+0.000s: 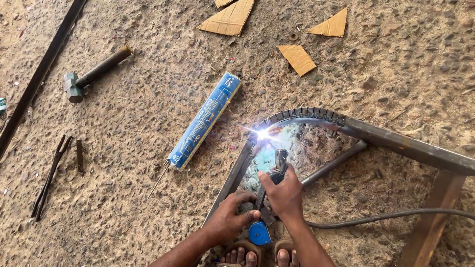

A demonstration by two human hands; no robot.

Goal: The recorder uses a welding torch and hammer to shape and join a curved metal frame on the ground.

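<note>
Right now my right hand (284, 190) is closed firmly around the electrode holder (277, 170), whose rod tip meets the curved metal frame (307, 114) at a bright welding arc (263, 133). My left hand (230, 217) sits just left of it, fingers curled down against the near-left bar of the frame, thumb and fingertips close to the holder's lower end; whether it actually pinches the holder or only steadies against the steel I cannot tell. A blue disc-shaped part (259, 233) lies just below both hands, near my sandalled toes (257, 257).

The frame lies flat on the rough gravelly floor (128, 198), its notched bend at the far side and straight bars running off to the right and toward me. It looks like stiff, heavy steel tube that would not flex, and near the arc it is surely hot, so I judge the only safe hold is low on the bar, well away from the weld. The holder seems light and rigid, best taken by its insulated grip; the black cable (386, 217) trailing right will drag a little.

To the left of the arc lies a long blue electrode box (205, 121) with a loose rod (159, 180) at its near end. Farther left are a sledge hammer (94, 74), tongs (48, 178) and a long dark bar (39, 74). Cardboard scraps (297, 59) lie at the far side.
</note>
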